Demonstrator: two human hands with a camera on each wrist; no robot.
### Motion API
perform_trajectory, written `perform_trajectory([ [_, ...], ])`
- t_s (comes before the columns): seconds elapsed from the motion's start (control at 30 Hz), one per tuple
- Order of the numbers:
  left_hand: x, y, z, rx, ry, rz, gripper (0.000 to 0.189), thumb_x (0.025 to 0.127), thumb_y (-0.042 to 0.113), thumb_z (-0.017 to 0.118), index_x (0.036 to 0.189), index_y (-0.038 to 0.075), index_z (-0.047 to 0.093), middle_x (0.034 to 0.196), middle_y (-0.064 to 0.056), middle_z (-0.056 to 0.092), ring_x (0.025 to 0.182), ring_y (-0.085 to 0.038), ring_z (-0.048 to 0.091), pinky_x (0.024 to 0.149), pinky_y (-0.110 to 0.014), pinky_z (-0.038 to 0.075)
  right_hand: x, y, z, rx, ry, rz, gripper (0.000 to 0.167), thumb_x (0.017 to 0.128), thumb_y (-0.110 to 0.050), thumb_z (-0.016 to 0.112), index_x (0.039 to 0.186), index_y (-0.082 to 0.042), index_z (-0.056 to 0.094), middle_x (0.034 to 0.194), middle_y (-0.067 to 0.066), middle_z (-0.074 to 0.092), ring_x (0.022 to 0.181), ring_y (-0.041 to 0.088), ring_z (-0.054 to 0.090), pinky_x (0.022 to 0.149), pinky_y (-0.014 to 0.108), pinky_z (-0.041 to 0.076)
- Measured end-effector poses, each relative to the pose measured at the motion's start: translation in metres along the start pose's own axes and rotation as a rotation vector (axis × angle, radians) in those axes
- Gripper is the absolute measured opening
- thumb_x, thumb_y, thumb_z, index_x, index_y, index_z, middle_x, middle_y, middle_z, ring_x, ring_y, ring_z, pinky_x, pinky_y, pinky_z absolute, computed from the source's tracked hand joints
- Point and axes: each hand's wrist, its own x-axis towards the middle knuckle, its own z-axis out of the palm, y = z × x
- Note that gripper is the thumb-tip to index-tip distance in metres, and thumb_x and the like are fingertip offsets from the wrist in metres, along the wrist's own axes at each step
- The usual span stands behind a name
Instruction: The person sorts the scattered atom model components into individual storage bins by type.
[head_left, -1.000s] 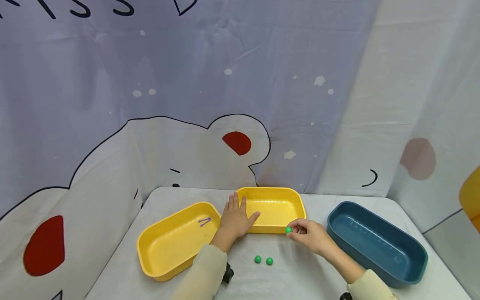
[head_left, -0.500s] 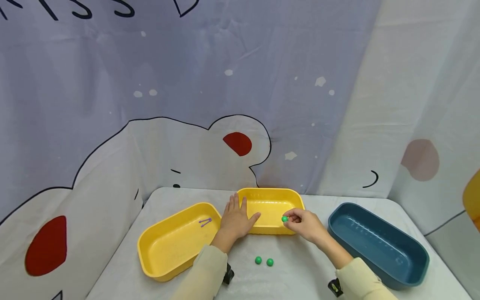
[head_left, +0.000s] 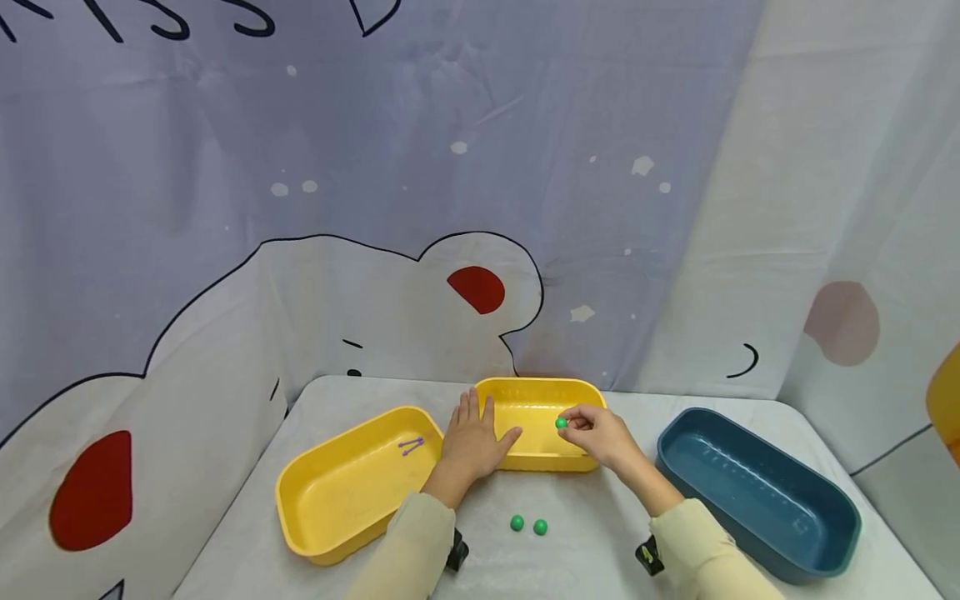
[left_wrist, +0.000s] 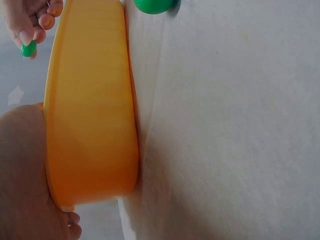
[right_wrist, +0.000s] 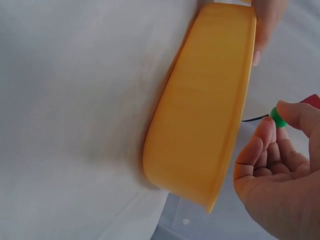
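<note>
Between thumb and fingertips my right hand point(head_left: 602, 437) pinches a small green ball point(head_left: 561, 422), held over the yellow tray point(head_left: 540, 465) at the back middle. The right wrist view shows the pinched ball point(right_wrist: 278, 117) above the tray's rim. My left hand point(head_left: 472, 442) lies with fingers spread on the left end of that same tray, its thumb over the near rim. Two more green balls, a left one point(head_left: 517, 522) and a right one point(head_left: 540, 527), sit on the white table in front of the tray.
At the left, another yellow tray point(head_left: 300, 533) holds small purple sticks point(head_left: 410, 446). A dark blue tray point(head_left: 757, 492) stands at the right. Behind the table point(head_left: 577, 567) hangs a printed cloth point(head_left: 600, 208).
My right hand has carried the green ball from the tray's near right rim up and left, over the inside of the tray. The left hand and the two table balls stay put.
</note>
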Motion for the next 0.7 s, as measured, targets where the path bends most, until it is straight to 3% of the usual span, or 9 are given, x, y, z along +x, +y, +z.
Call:
perform_trajectory([
  [0.7, 0.001, 0.000, 0.002, 0.006, 0.005, -0.002, 0.088, 0.100, 0.070, 0.033, 0.161, 0.007, 0.025, 0.168, -0.023, 0.007, 0.156, -0.037, 0.007, 0.126, -0.048, 0.012, 0.029, 0.006, 0.012, 0.075, 0.016, 0.105, 0.022, 0.092, -0.019, 0.075, 0.109, -0.005, 0.071, 0.093, 0.006, 0.067, 0.082, 0.019, 0.060, 0.073, 0.028, 0.050],
])
